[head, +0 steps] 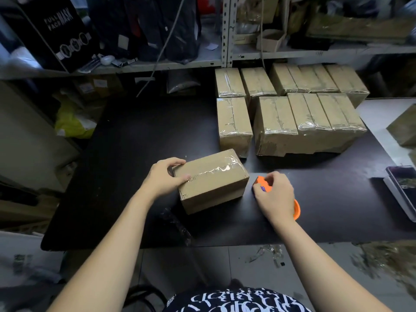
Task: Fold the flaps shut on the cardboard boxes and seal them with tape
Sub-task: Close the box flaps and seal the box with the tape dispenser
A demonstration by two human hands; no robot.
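A small cardboard box (211, 181) lies on the black table (135, 143), its flaps down and a strip of clear tape running along its top seam. My left hand (164, 176) grips the box's left end, thumb on top and fingers round the far corner. Just right of the box, my right hand (273, 194) is curled over an orange tape dispenser (297, 209) resting on the table; most of the dispenser is hidden under the hand.
Several taped boxes (292, 109) are stacked in rows at the table's back right. A phone (405, 188) lies at the right edge. Metal shelves (225, 30) with bags and cartons stand behind. Tape scraps (265, 255) litter the floor below.
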